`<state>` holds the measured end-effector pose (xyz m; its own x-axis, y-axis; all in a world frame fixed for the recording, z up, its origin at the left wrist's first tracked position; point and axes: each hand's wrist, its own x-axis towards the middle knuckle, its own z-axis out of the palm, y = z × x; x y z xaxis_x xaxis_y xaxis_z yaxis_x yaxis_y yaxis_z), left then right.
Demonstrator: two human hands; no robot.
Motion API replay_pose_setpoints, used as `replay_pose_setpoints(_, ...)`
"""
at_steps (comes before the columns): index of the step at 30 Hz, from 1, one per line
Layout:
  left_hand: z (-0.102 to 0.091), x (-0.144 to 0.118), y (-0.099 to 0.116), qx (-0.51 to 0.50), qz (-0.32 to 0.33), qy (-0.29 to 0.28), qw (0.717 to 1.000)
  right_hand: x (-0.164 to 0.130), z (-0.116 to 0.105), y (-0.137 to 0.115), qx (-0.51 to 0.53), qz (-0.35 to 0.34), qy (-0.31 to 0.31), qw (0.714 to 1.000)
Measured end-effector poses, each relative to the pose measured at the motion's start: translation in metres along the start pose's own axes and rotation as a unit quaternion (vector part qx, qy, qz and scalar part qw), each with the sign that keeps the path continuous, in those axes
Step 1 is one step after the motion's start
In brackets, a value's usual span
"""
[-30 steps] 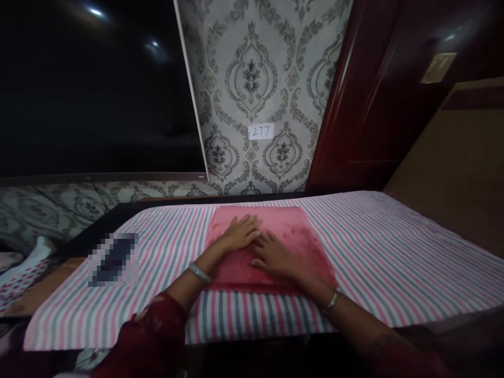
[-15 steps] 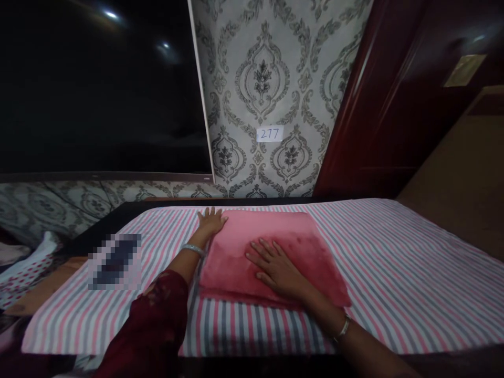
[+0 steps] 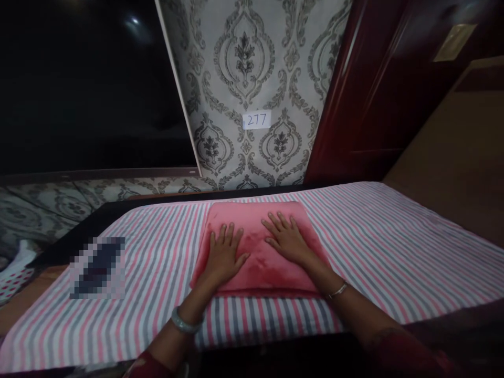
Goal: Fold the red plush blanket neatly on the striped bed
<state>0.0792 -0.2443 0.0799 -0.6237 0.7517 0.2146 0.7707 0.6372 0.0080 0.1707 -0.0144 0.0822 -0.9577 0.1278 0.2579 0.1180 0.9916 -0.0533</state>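
Observation:
A pink, plush-looking cloth (image 3: 255, 268), folded into a rough square with layered edges at the front, lies on a striped sheet (image 3: 374, 236). On its left half rests my left hand (image 3: 224, 257), palm down with the fingers spread. My right hand (image 3: 289, 241) lies flat on the upper right part of the cloth, fingers also spread. Neither hand grips anything. Darker and lighter patches mark the pile around both hands.
A pixelated dark object (image 3: 97, 268) lies on the sheet at the left. Behind the table are a large dark screen (image 3: 90, 89), patterned wallpaper with a paper label (image 3: 256, 119) reading 277, and a dark red door frame (image 3: 334, 105). A brown panel (image 3: 457, 142) stands at right.
My left hand has moved from the cloth's far left corner onto its left half, nearer me. The right hand has slid toward the upper right. The camera view has shifted slightly.

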Motion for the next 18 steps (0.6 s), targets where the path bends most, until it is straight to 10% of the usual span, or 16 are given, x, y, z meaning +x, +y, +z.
replay_pose_setpoints(9,-0.02,-0.002,-0.001,-0.005,-0.013,-0.039,0.999,-0.004,-0.005,0.01,0.032,-0.001,-0.015,0.999)
replay_pose_setpoints(18,-0.01,-0.044,-0.075,-0.247,-0.195,0.023,0.949,-0.071,0.017,0.072,0.281,0.208,0.1,0.931)
